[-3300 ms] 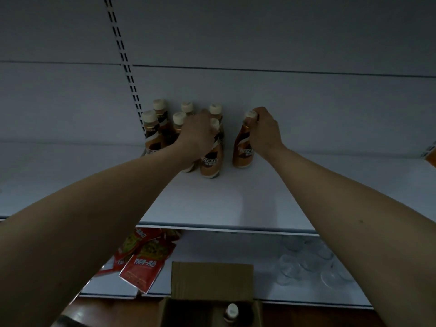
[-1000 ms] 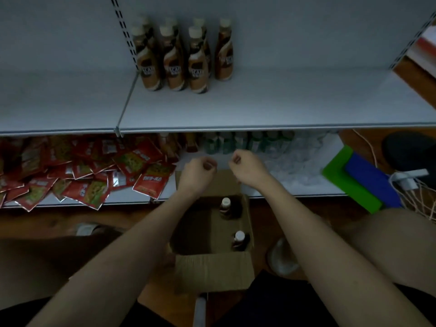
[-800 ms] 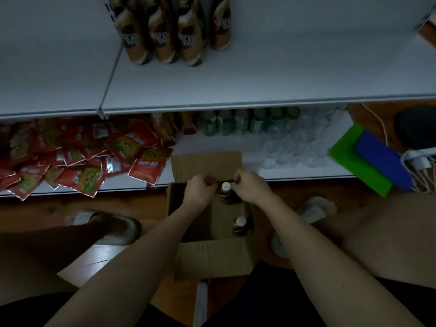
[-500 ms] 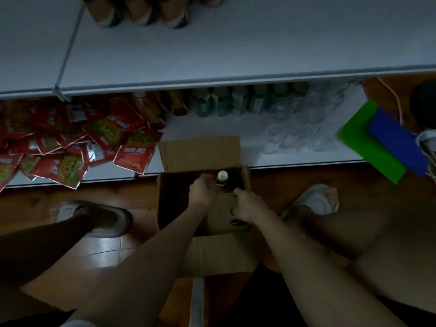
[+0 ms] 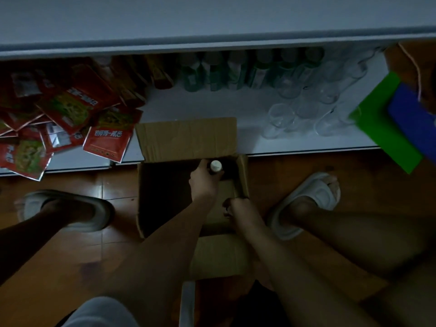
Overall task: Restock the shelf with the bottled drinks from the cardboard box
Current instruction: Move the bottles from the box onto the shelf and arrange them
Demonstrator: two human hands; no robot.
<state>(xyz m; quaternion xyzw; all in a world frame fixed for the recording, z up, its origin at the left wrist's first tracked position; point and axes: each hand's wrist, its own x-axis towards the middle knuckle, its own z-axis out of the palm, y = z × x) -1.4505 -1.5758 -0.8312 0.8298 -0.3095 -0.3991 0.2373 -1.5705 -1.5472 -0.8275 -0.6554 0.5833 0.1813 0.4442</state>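
Squatting over the open cardboard box (image 5: 188,142) on the floor, the left hand (image 5: 204,182) closes around the neck of a white-capped bottle (image 5: 216,165) in its far corner, while the right hand (image 5: 238,207) reaches nearer, its grip hidden, likely for another bottle.

Item counts, floor and lower shelf.
One cardboard box (image 5: 186,138); one white-capped bottle (image 5: 215,165) visible inside; two hands; two slippers; red snack packets and clear glasses too blurred to count.
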